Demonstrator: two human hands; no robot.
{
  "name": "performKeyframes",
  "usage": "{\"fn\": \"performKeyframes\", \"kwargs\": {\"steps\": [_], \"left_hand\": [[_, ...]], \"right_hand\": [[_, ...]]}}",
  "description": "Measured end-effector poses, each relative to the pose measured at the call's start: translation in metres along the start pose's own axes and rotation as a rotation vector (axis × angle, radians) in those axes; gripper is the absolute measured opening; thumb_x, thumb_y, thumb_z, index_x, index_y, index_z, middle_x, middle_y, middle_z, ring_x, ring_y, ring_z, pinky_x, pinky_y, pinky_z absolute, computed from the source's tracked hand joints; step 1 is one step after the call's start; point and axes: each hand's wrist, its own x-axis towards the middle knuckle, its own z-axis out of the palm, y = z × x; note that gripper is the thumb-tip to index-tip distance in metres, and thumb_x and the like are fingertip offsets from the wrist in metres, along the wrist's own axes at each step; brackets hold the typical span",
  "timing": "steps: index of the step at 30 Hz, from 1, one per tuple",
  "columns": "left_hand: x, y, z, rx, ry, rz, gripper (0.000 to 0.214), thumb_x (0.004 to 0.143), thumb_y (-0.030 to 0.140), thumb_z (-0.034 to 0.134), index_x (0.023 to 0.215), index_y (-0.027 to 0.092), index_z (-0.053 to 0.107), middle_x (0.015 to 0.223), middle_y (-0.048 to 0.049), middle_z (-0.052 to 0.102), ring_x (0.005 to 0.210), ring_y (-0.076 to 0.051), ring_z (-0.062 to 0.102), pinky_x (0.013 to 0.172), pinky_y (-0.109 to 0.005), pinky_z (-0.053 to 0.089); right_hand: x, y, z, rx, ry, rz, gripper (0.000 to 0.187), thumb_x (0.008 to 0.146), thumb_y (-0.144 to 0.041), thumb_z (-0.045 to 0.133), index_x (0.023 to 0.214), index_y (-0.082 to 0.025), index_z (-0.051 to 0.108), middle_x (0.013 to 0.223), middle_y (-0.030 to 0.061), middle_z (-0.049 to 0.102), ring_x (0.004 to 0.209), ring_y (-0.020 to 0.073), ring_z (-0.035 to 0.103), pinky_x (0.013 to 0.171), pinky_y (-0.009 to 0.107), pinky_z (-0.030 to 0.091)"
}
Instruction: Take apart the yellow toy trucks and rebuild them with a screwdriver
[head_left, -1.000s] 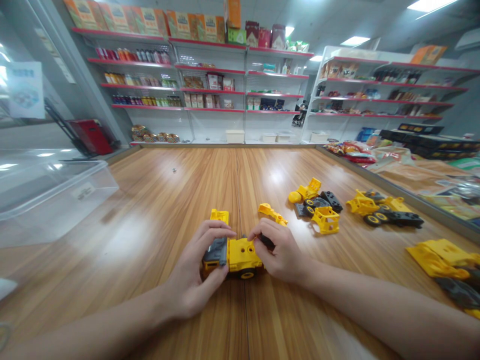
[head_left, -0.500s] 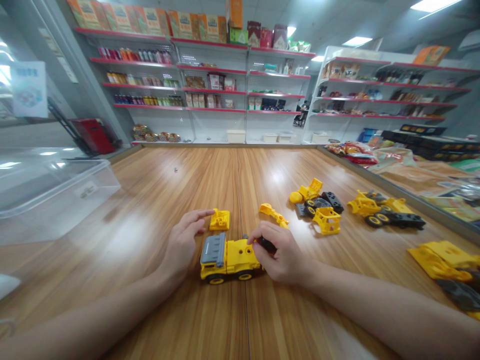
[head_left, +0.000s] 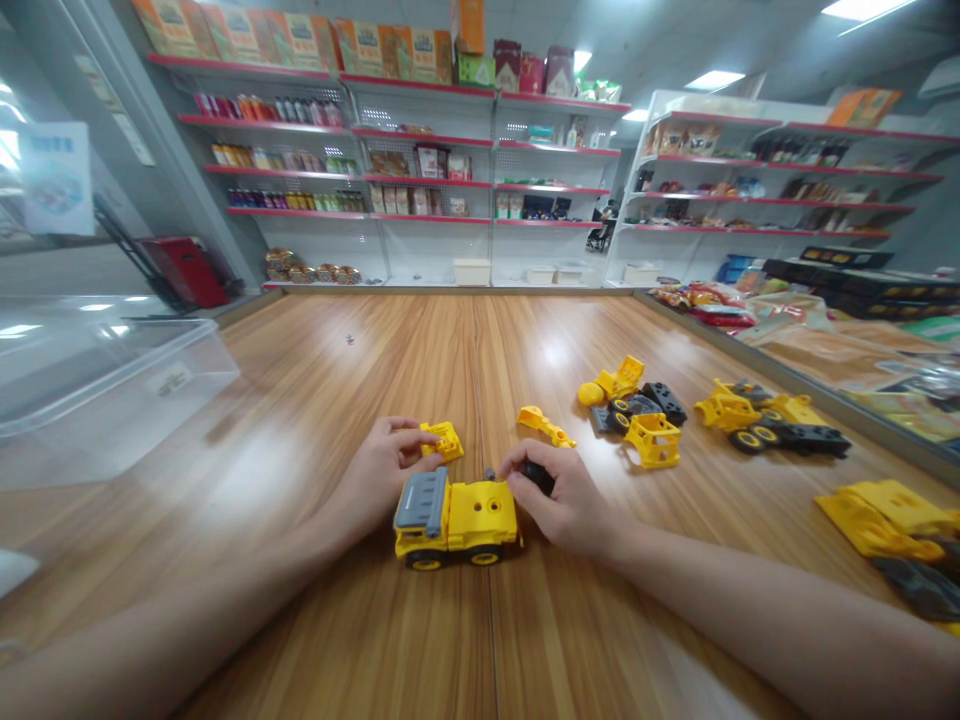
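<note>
A yellow toy truck (head_left: 457, 518) with a grey hood and yellow-hubbed wheels stands on the wooden table (head_left: 300, 420) in front of me. My right hand (head_left: 559, 495) is closed around the truck's black rear end. My left hand (head_left: 382, 470) pinches a small yellow cab piece (head_left: 444, 440) just behind the truck's hood. A yellow arm part (head_left: 546, 426) lies on the table beyond my right hand.
More yellow and black toy parts (head_left: 634, 405) and a partly built vehicle (head_left: 765, 420) lie to the right. Further yellow pieces (head_left: 881, 515) sit at the right edge. A clear plastic bin (head_left: 97, 390) stands at left. Store shelves (head_left: 420, 170) line the back.
My left hand left the truck's grey hood, reached forward to the small yellow cab piece and closed on it. My right hand stayed on the truck's rear.
</note>
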Motion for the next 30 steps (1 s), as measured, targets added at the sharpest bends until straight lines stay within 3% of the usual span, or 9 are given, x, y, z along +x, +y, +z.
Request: {"fn": "performKeyframes", "kwargs": {"steps": [4, 7, 12, 18, 22, 30], "left_hand": [[0.001, 0.002, -0.001, -0.058, 0.044, -0.030, 0.034, 0.078, 0.047, 0.070, 0.095, 0.018, 0.073, 0.109, -0.0089, 0.058, 0.082, -0.018, 0.063, 0.075, -0.037, 0.056], [-0.001, 0.010, -0.002, -0.228, 0.138, -0.011, 0.030, 0.082, 0.042, 0.068, 0.100, 0.018, 0.069, 0.112, -0.0085, 0.062, 0.098, -0.021, 0.064, 0.088, -0.038, 0.054], [-0.020, 0.031, -0.007, -0.554, 0.270, 0.238, 0.013, 0.084, 0.026, 0.068, 0.096, 0.021, 0.066, 0.121, -0.0071, 0.056, 0.120, -0.023, 0.054, 0.100, -0.039, 0.048], [-0.051, 0.054, -0.012, -0.258, 0.176, 0.522, 0.017, 0.084, 0.017, 0.063, 0.099, 0.025, 0.066, 0.120, -0.0097, 0.050, 0.114, -0.027, 0.051, 0.093, -0.045, 0.048], [-0.058, 0.063, -0.011, -0.075, 0.093, 0.641, 0.026, 0.079, 0.013, 0.061, 0.102, 0.025, 0.065, 0.120, -0.0118, 0.049, 0.113, -0.030, 0.049, 0.090, -0.050, 0.046], [-0.058, 0.065, -0.005, 0.055, 0.055, 0.734, 0.031, 0.079, 0.006, 0.060, 0.105, 0.023, 0.063, 0.123, -0.0120, 0.046, 0.114, -0.028, 0.048, 0.090, -0.045, 0.048]], "right_hand": [[0.000, -0.001, -0.001, -0.007, 0.004, -0.016, 0.009, 0.087, -0.016, 0.054, 0.089, -0.018, 0.062, 0.072, -0.0003, 0.061, 0.065, 0.0121, 0.057, 0.061, 0.024, 0.046], [0.000, -0.001, 0.000, -0.031, 0.060, -0.021, 0.008, 0.088, -0.016, 0.054, 0.092, -0.019, 0.061, 0.077, 0.0005, 0.062, 0.070, 0.0130, 0.059, 0.065, 0.026, 0.048], [-0.001, -0.001, 0.003, -0.127, 0.153, -0.100, 0.019, 0.088, -0.022, 0.060, 0.106, -0.021, 0.058, 0.080, -0.0002, 0.055, 0.073, 0.0143, 0.057, 0.068, 0.028, 0.049], [-0.006, -0.004, 0.002, -0.162, 0.116, -0.339, 0.061, 0.079, -0.037, 0.076, 0.132, -0.026, 0.047, 0.101, 0.0052, 0.055, 0.089, 0.0186, 0.057, 0.077, 0.033, 0.054], [-0.009, -0.009, 0.002, -0.182, 0.133, -0.419, 0.081, 0.069, -0.051, 0.082, 0.136, -0.026, 0.044, 0.111, 0.0099, 0.054, 0.101, 0.0245, 0.057, 0.085, 0.039, 0.055], [-0.008, -0.010, 0.004, -0.232, 0.065, -0.425, 0.078, 0.077, -0.041, 0.077, 0.142, -0.020, 0.039, 0.127, 0.0147, 0.055, 0.118, 0.0262, 0.057, 0.097, 0.039, 0.053]]}}
